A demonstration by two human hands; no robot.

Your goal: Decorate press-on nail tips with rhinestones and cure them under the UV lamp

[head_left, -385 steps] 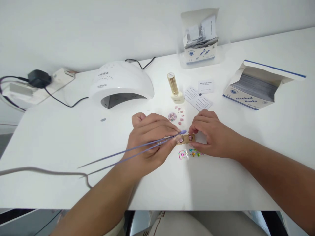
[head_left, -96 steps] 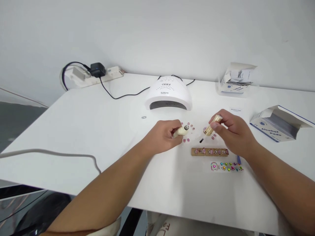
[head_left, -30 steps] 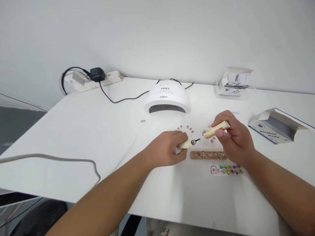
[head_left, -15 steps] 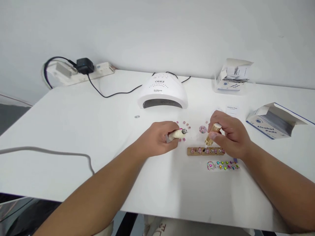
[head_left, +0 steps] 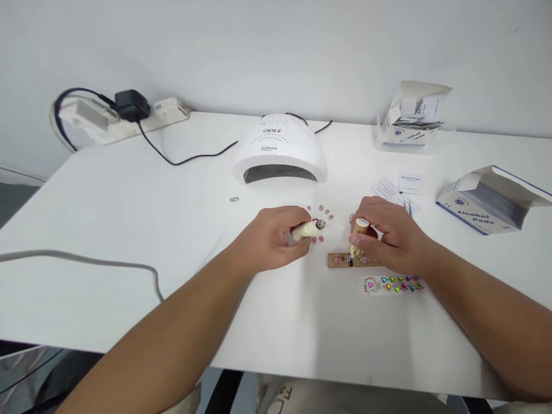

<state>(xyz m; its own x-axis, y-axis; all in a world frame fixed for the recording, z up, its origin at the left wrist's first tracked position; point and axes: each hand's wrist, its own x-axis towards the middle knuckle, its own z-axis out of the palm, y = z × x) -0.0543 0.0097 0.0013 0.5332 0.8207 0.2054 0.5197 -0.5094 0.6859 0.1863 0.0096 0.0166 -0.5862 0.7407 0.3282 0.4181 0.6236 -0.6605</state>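
Note:
My left hand (head_left: pixel 271 238) is closed around a cream nail polish bottle (head_left: pixel 306 230), tilted with its uncapped neck toward the right. In my right hand (head_left: pixel 390 233) is the gold brush cap (head_left: pixel 360 233), pointing down. Its brush tip meets one of the small pieces on a brown strip (head_left: pixel 333 260), where several pink, jewelled nail tips sit in a row. My fingers hide the right end of that strip. Loose pink pieces (head_left: pixel 321 208) lie around my left fingers. Just below the strip is a sheet of coloured gem stickers (head_left: pixel 393 284).
A white nail lamp (head_left: pixel 280 150) stands behind my hands. Two alcohol pad boxes (head_left: pixel 483 210) are at the right, with paper packets (head_left: pixel 409 183) and tweezers nearby. A power strip (head_left: pixel 129 129) with a black adapter lies back left; a grey cable (head_left: pixel 86 255) crosses the left side.
The brush cap has shifted left along the strip, now more upright, with its tip on a nail piece. My left hand keeps its hold on the bottle. The view has shifted slightly.

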